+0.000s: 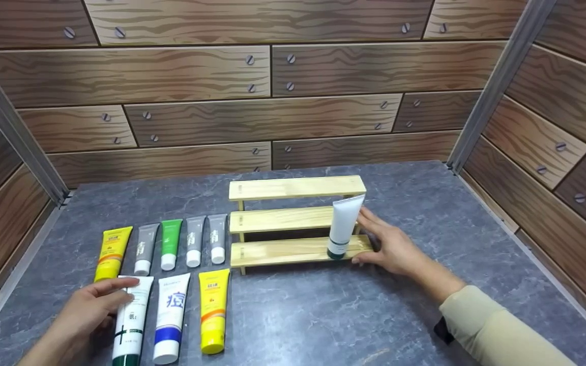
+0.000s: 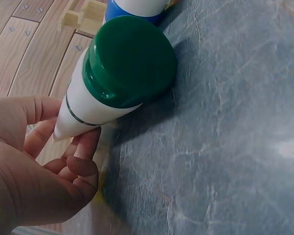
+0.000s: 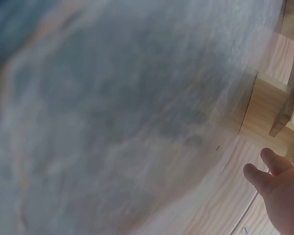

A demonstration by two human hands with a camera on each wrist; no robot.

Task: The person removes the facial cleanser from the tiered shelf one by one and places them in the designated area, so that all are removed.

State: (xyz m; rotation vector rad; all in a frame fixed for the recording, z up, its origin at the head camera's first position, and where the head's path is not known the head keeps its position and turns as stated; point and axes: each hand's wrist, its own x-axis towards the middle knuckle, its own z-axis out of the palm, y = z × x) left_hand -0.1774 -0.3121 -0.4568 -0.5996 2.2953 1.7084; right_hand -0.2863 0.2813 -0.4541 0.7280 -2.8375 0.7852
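A white tube with a dark green cap (image 1: 133, 320) lies at the lower left of the head view. My left hand (image 1: 92, 307) pinches its flat tail end between thumb and fingers; in the left wrist view the green cap (image 2: 134, 61) points toward the camera. A three-tier wooden rack (image 1: 272, 250) stands mid-table. On its lowest tier, near the right end, a white tube (image 1: 344, 223) stands on its dark green cap, leaning slightly right. My right hand (image 1: 394, 246) is at the rack's right end, thumb by the lowest tier's edge, other fingers spread beside the tube.
Left of the rack lies a row of tubes: a yellow one (image 1: 113, 254), a green one (image 1: 170, 244) and several grey ones (image 1: 195, 241). In front lie a white-and-blue tube (image 1: 171, 317) and another yellow tube (image 1: 214, 310). Wood-patterned walls (image 1: 272, 71) enclose the grey tabletop (image 1: 323, 315).
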